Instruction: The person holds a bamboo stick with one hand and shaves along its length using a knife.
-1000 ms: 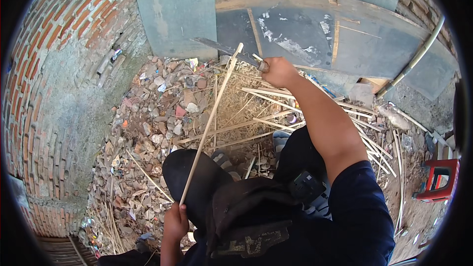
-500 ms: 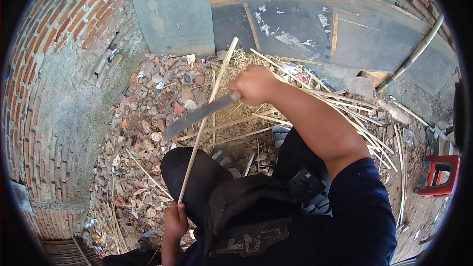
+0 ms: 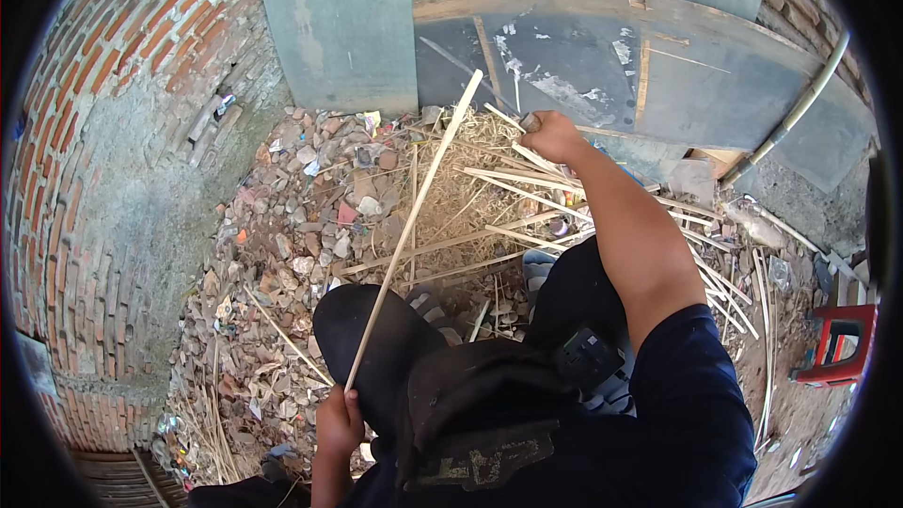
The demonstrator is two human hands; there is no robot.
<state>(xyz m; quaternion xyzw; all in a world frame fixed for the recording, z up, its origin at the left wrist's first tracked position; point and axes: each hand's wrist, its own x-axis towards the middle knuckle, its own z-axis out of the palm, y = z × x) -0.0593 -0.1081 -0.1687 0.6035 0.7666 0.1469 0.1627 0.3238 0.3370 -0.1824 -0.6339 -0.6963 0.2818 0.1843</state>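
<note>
Over rubble [image 3: 282, 268], the left hand [image 3: 340, 421] grips a long strip [image 3: 433, 181] slanting forward-right, the right hand [image 3: 553, 136] a knife [image 3: 498, 96]

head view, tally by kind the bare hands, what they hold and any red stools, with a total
Bare hands: 2, the left hand and the right hand
Pale strip, in the left hand: 1
Long-bladed tool, in the right hand, its blade blurred: 1
Red stool, at the right edge: 1
Total: 5
</note>
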